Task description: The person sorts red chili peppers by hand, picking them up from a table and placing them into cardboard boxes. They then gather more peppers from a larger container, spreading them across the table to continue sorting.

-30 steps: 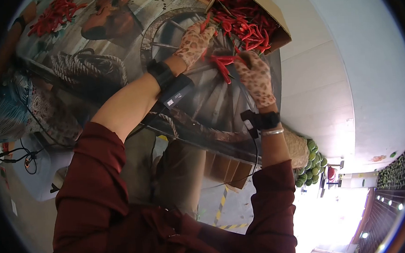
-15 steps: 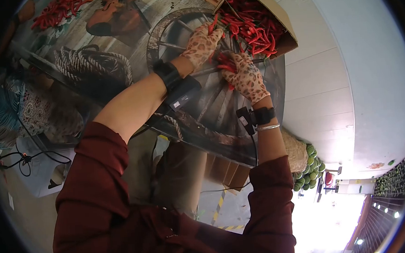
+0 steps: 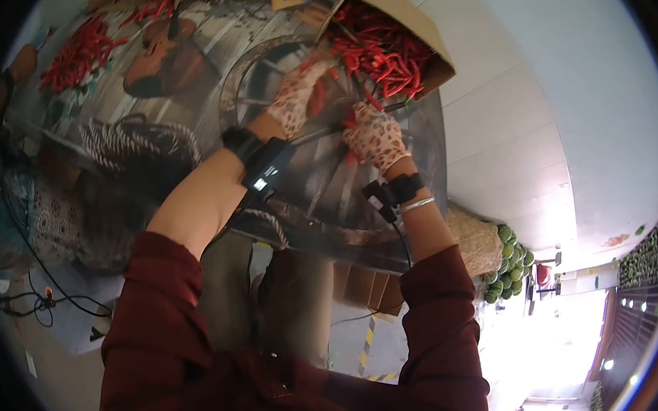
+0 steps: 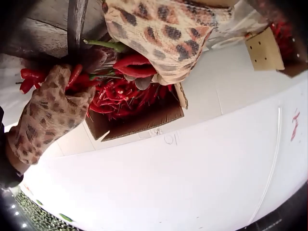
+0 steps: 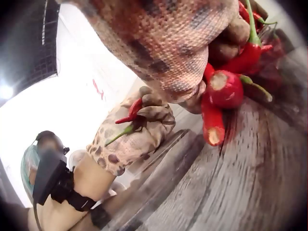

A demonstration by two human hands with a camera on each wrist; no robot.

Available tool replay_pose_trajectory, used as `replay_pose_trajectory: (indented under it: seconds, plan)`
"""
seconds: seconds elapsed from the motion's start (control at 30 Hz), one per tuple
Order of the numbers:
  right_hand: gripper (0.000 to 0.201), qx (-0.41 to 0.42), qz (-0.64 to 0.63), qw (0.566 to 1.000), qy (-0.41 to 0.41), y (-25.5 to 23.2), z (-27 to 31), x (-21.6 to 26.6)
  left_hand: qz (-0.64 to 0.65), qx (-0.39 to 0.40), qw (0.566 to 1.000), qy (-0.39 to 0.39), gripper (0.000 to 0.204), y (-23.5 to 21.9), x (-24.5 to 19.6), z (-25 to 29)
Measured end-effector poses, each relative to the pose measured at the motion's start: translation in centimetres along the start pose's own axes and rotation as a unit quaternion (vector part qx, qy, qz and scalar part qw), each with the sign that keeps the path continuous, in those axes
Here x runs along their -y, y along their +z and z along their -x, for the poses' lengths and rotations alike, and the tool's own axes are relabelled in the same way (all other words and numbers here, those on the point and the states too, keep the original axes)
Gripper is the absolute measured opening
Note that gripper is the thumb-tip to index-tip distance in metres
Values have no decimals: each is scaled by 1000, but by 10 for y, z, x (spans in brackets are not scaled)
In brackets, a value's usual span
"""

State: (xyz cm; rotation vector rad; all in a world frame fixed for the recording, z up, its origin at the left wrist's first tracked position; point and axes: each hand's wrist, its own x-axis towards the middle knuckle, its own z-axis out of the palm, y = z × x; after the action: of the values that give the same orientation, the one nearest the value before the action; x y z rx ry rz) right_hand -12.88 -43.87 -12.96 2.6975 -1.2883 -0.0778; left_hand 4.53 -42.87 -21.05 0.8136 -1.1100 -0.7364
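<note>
Both hands wear spotted gloves. The left hand (image 3: 298,100) is left of the cardboard box (image 3: 440,52) of red chilies (image 3: 384,55); in the left wrist view its fingers (image 4: 144,82) pinch red chilies (image 4: 134,66), one with a green stem. In the right wrist view the left hand (image 5: 137,132) shows a chili (image 5: 130,113) in its curled fingers. Just below the box, the right hand (image 3: 376,138) grips several chilies; close up, chilies (image 5: 226,89) stick out of the right hand (image 5: 163,48), some with cut or stemless ends.
A chili pile (image 3: 79,59) lies at the far left of the printed table cover (image 3: 209,85). Another person's arm (image 3: 23,64) reaches in there. A second box (image 4: 266,50) stands beyond. Right of the table are a sack (image 3: 473,238) and green round fruits (image 3: 510,270).
The head view has shifted, bringing more of the far left table into sight. The right hand has turned and drawn in the chilies that stuck out, and the left hand has moved slightly back from the box.
</note>
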Motion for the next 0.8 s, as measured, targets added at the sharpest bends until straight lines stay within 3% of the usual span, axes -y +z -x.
replay_pose_trajectory:
  seconds: [0.03, 0.07, 0.13, 0.2, 0.23, 0.27, 0.33, 0.37, 0.4, 0.43, 0.47, 0.5, 0.53, 0.57, 0.6, 0.63, 0.67, 0.7, 0.73, 0.8]
  plan:
    - [48, -13, -35, 999, 3, 2, -1, -4, 125, -28, 984, -124, 29, 1, -6, -1]
    - [47, -24, -71, 997, 3, 7, -4, -9, 245, -56, 936, -247, 30, 2, -15, -3]
    - [41, -66, -53, 996, 0, 17, -22, -29, 300, -68, 918, -250, 29, 2, -8, -6]
    - [39, -77, -250, 965, 18, 23, -39, -56, 397, -86, 888, -218, 27, -1, 2, -3]
    - [33, -71, -595, 794, 102, 34, -42, -59, 326, -64, 927, -175, 27, -3, 8, -2]
    - [33, -66, -596, 794, 102, 29, -39, -52, 253, -49, 958, -129, 27, -4, 14, -1]
    - [29, -58, -720, 680, 125, 8, -28, -32, 426, -87, 857, -276, 29, 4, 17, -8]
    - [30, -49, -731, 671, 109, 13, -33, -32, 446, -38, 854, -265, 32, 7, 6, -3]
    - [30, -48, -732, 671, 110, 10, -33, -25, 446, -39, 853, -267, 32, 2, 24, -9]
    - [29, -64, -743, 659, 102, 8, -33, -18, 542, 209, 789, -198, 34, -7, 45, -19]
    - [28, -80, -753, 647, 94, 7, -34, -12, 477, 161, 838, -211, 36, 1, 24, -8]
    - [28, -77, -754, 646, 95, 14, -40, -11, 403, 114, 879, -229, 39, 8, 2, 3]
    - [30, -90, -712, 692, 70, 22, -48, -13, 326, 71, 908, -253, 43, 16, -22, 14]
    - [33, -103, -668, 736, 46, 23, -49, -8, 210, 110, 953, -190, 47, 16, -23, 16]
    - [33, -102, -669, 735, 47, 23, -48, -4, 308, 81, 924, -214, 35, 21, -25, 15]
    - [38, -105, -570, 814, 50, 22, -48, 0, 402, 48, 884, -233, 31, 26, -27, 13]
    - [44, -106, -461, 880, 51, 14, -46, 8, 402, 45, 884, -234, 31, 25, -33, 13]
    - [62, -35, -509, 858, 58, 3, -47, 11, 381, 27, 890, -250, 34, 22, -36, 14]
    - [62, -31, -509, 858, 56, 0, -46, 14, 379, 16, 890, -254, 36, 20, -36, 12]
    - [70, -56, -375, 925, 15, -2, -43, 18, 385, 3, 889, -247, 38, 18, -32, 10]
